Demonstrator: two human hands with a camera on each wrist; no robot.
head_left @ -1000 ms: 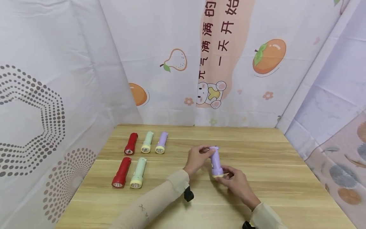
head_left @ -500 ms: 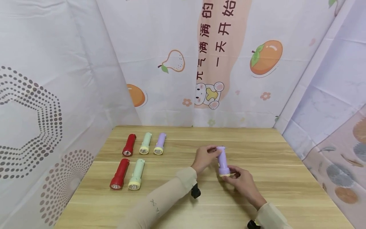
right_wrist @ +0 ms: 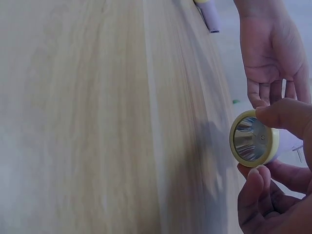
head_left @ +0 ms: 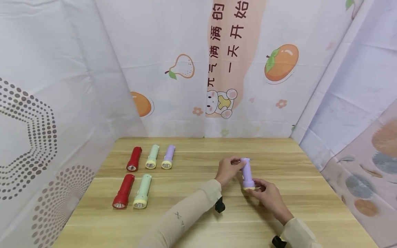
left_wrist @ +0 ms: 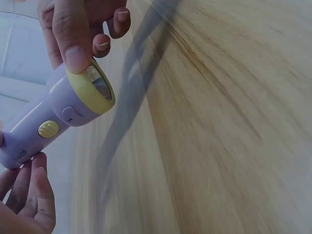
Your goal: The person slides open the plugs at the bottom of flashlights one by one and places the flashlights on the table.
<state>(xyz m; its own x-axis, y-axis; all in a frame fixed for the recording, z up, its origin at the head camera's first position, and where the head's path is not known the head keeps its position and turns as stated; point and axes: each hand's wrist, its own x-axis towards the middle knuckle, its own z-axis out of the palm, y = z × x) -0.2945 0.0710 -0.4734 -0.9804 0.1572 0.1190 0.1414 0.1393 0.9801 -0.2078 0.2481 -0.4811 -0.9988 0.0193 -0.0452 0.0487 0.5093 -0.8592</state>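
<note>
A purple flashlight [head_left: 247, 174] with a yellow rim is held between both hands above the right half of the table. The left hand [head_left: 228, 169] pinches its tail end; the right hand [head_left: 269, 197] grips the lens end with thumb and fingers. In the left wrist view the purple flashlight [left_wrist: 44, 117] shows its yellow switch, with the right hand [left_wrist: 80, 29] at the yellow rim and the left hand [left_wrist: 29, 204] at the tail. The right wrist view shows the lens of the flashlight [right_wrist: 251, 139] facing that camera, with the right hand [right_wrist: 282, 190] around the rim.
On the left of the wooden table [head_left: 192, 151] lie a red [head_left: 134, 159], a green [head_left: 152, 156] and a purple flashlight [head_left: 169, 156] in the back row. Nearer are another red [head_left: 124, 191] and another green flashlight [head_left: 143, 191]. Printed cloth hangs behind the table.
Both hands have moved to the right across the table with the purple flashlight between them. The head view has also shifted slightly, so the flashlights lying on the table appear further left.
</note>
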